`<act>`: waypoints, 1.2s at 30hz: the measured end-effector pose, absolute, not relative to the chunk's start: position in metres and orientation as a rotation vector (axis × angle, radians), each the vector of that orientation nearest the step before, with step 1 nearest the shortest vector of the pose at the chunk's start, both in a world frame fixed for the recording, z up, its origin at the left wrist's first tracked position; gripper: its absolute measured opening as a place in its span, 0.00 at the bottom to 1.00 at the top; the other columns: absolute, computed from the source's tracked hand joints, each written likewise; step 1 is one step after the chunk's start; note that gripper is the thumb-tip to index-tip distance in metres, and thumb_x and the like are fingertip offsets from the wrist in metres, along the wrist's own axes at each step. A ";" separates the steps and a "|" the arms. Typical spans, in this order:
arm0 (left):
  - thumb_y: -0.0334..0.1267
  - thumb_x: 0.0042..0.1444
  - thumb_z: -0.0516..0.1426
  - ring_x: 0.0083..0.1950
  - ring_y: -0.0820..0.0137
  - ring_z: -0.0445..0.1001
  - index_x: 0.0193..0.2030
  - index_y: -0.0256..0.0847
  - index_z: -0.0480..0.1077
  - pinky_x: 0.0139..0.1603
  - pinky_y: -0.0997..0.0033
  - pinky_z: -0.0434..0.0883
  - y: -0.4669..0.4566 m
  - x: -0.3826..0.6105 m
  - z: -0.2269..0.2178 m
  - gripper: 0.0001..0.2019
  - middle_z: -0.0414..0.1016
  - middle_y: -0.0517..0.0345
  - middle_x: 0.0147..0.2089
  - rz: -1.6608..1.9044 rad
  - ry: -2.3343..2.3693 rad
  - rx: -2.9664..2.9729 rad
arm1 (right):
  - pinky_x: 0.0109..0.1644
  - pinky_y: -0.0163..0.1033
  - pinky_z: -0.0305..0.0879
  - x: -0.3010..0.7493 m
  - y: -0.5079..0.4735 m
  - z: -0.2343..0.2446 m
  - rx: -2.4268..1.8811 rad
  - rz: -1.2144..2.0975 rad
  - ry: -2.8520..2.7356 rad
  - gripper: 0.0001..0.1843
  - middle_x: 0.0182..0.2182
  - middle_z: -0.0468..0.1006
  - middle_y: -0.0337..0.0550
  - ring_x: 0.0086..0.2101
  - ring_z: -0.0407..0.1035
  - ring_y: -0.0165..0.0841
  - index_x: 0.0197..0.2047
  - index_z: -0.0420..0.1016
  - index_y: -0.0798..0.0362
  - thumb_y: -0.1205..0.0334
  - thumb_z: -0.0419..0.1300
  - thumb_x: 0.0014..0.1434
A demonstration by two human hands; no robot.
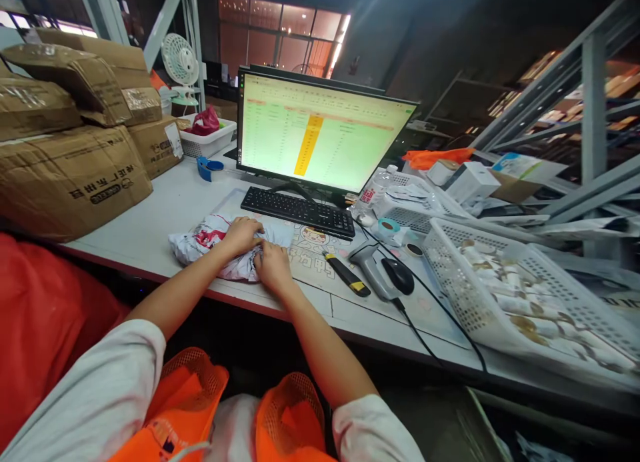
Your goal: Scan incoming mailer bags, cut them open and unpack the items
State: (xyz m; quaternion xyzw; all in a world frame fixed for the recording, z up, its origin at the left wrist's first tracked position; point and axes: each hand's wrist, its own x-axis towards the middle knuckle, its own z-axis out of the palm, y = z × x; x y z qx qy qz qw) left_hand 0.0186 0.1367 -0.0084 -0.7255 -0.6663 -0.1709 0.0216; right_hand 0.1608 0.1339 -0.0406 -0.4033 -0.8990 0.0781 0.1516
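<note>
A white plastic mailing bag point(187, 247) with red print lies crumpled and bulging at the front edge of the desk. My left hand point(241, 235) rests over its top, fingers curled onto the plastic. Close beside it, my right hand point(273, 265) has its fingers closed on the bag's right side. The fingertips of both hands nearly meet, and what they pinch there is partly hidden. Right of the hands lie a yellow-and-black utility knife point(347, 274) and a grey barcode scanner point(373, 270).
Behind the bag are a black keyboard point(297, 212) and a monitor point(280, 129). Cardboard boxes point(65, 182) fill the left side. A white basket of rolled labels point(450, 295) stands right, near a black mouse point(398, 276), a cable, tape point(389, 227) and a bottle point(375, 190).
</note>
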 end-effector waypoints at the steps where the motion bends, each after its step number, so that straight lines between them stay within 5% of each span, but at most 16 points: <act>1: 0.37 0.61 0.60 0.56 0.54 0.73 0.46 0.38 0.78 0.60 0.55 0.65 0.140 0.016 -0.018 0.09 0.80 0.46 0.50 -0.524 -2.069 -2.235 | 0.56 0.51 0.61 0.156 0.136 -0.042 -1.195 0.220 -2.584 0.19 0.48 0.80 0.60 0.49 0.72 0.48 0.57 0.71 0.62 0.63 0.50 0.68; 10: 0.41 0.72 0.45 0.50 0.57 0.75 0.46 0.32 0.76 0.50 0.62 0.64 0.148 0.010 -0.043 0.21 0.79 0.38 0.45 -0.657 -2.192 -2.019 | 0.49 0.43 0.57 0.173 0.112 -0.031 -1.003 0.184 -2.646 0.11 0.36 0.81 0.49 0.39 0.72 0.40 0.42 0.74 0.53 0.59 0.53 0.69; 22: 0.41 0.68 0.46 0.43 0.58 0.77 0.41 0.34 0.80 0.38 0.65 0.61 0.186 -0.053 -0.024 0.22 0.82 0.39 0.42 -1.018 -2.655 -1.367 | 0.40 0.40 0.56 0.264 0.020 -0.027 -0.419 0.516 -2.503 0.15 0.22 0.65 0.34 0.28 0.59 0.31 0.26 0.57 0.49 0.68 0.55 0.64; 30: 0.43 0.65 0.53 0.47 0.58 0.76 0.38 0.35 0.78 0.47 0.66 0.67 0.176 -0.030 -0.005 0.15 0.80 0.44 0.41 -1.148 -2.587 -1.481 | 0.35 0.40 0.63 0.297 0.018 -0.034 -0.601 0.723 -2.364 0.12 0.26 0.71 0.37 0.30 0.65 0.33 0.29 0.65 0.49 0.63 0.57 0.66; 33: 0.41 0.67 0.52 0.58 0.61 0.71 0.49 0.36 0.73 0.60 0.65 0.64 0.134 0.003 0.013 0.13 0.77 0.45 0.52 -1.246 -2.131 -1.734 | 0.42 0.43 0.70 0.303 0.037 -0.024 -0.680 0.765 -2.150 0.11 0.36 0.78 0.45 0.38 0.73 0.37 0.32 0.74 0.49 0.60 0.57 0.68; 36: 0.42 0.66 0.55 0.52 0.63 0.74 0.51 0.39 0.72 0.56 0.66 0.69 0.084 0.033 0.023 0.12 0.77 0.49 0.50 -0.929 -1.705 -2.406 | 0.50 0.48 0.72 0.301 0.060 -0.012 -0.789 0.689 -1.887 0.11 0.42 0.79 0.48 0.45 0.75 0.40 0.36 0.78 0.48 0.58 0.56 0.69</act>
